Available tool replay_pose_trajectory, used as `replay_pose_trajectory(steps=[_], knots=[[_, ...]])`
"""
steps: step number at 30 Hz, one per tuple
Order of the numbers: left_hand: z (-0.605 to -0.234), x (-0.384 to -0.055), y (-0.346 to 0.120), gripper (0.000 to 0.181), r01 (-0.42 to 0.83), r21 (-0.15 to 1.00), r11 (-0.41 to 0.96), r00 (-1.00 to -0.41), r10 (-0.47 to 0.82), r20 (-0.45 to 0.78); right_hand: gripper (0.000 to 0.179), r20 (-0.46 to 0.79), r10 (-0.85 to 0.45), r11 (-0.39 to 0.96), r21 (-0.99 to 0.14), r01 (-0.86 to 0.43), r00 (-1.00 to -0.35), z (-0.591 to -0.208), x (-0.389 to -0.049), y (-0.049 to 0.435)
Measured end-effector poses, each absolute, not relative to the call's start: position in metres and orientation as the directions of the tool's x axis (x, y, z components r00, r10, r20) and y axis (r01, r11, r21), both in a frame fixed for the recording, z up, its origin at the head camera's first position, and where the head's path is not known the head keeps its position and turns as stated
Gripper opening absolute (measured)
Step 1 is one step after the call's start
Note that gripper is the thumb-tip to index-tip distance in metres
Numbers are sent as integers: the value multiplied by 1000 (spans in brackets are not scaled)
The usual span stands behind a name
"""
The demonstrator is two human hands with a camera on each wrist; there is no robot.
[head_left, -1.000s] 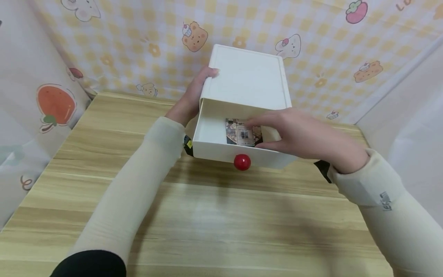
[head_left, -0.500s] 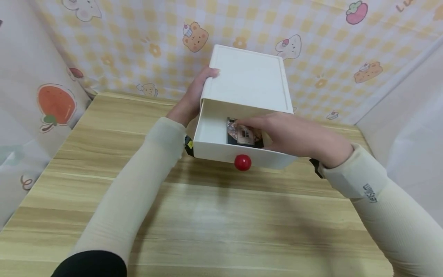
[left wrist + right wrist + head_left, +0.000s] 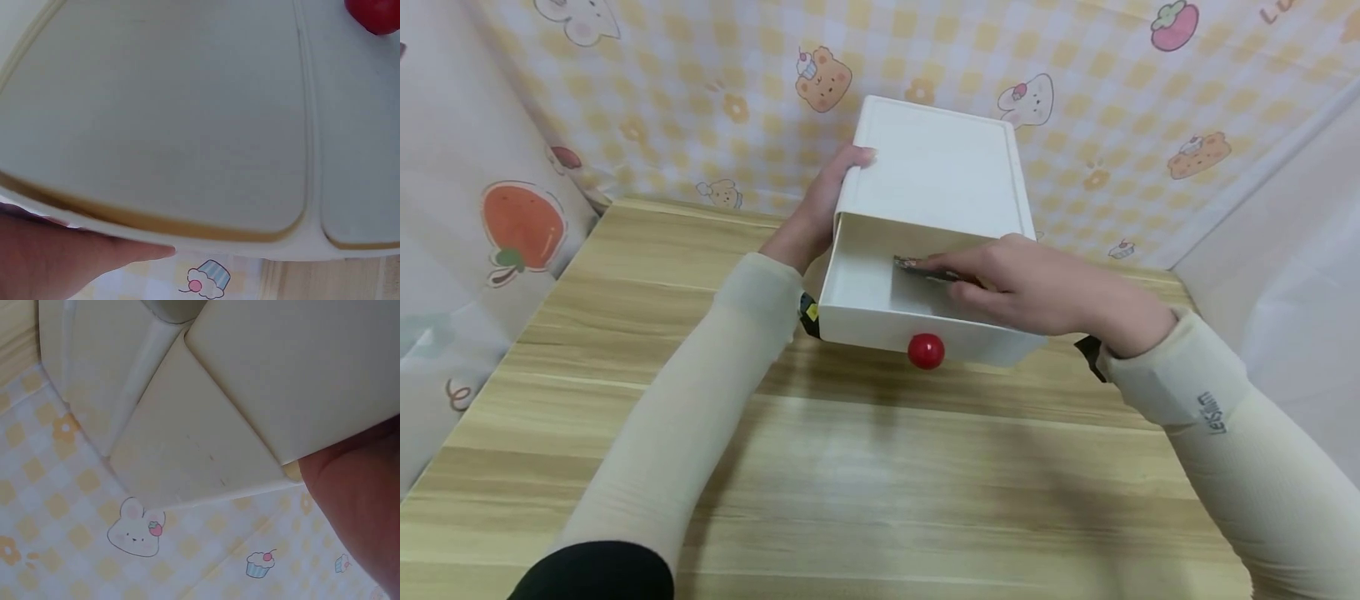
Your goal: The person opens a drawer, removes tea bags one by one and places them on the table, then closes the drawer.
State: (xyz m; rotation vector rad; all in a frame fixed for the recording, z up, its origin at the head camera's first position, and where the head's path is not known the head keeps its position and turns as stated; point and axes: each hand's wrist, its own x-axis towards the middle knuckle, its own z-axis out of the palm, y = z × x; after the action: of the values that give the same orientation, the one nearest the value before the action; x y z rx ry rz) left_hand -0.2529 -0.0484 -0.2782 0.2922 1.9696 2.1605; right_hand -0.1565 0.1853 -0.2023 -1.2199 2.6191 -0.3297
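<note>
A white drawer box (image 3: 940, 175) stands on the wooden table with its drawer (image 3: 865, 321) pulled out, a round red knob (image 3: 926, 352) on the front. My left hand (image 3: 820, 200) grips the box's left side, thumb over the top edge; its other fingers are hidden in the head view. Inside the drawer, my right hand (image 3: 1037, 283) pinches a thin dark flower-patterned card (image 3: 936, 272), lifted and seen nearly edge-on. Part of the card is covered by the fingers. The left wrist view shows the left hand (image 3: 69, 256) along the box wall; the right wrist view shows part of the right hand (image 3: 362, 494).
The light wooden table (image 3: 842, 483) extends in front of the box. A yellow checked cloth (image 3: 700, 100) with cartoon prints hangs close behind. White cloth sides (image 3: 1300, 217) stand at left and right.
My right hand first slid left over the flat card, then took hold of it and tilted it up off the drawer floor. The left hand and the box have stayed in place.
</note>
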Motion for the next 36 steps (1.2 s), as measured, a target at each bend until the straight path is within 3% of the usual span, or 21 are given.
replay_pose_trajectory(steps=[8, 16, 22, 26, 29, 36], knots=[[-277, -253, -51, 62, -23, 994, -107, -955, 296, 10, 17, 131, -794, 559, -228, -797, -594, -201, -154, 188], [-276, -253, -50, 61, -21, 992, -121, -953, 302, 17, 15, 379, -738, 520, -208, -828, -559, -193, -139, 202], [-276, -252, -49, 63, -24, 992, -124, -954, 301, 14, 25, 534, -661, 528, -169, -832, -528, -192, -121, 219], [-276, -252, -48, 62, -18, 992, -127, -954, 300, 21, 18, 637, -591, 511, -180, -841, -495, -197, -108, 229], [-276, -252, -47, 61, -16, 991, -131, -954, 300, 24, 34, 691, -545, 505, -182, -844, -474, -200, -100, 235], [-277, -252, -47, 59, -23, 991, -134, -954, 300, 19, 47, 729, -466, 515, -238, -823, -502, -209, -86, 256]])
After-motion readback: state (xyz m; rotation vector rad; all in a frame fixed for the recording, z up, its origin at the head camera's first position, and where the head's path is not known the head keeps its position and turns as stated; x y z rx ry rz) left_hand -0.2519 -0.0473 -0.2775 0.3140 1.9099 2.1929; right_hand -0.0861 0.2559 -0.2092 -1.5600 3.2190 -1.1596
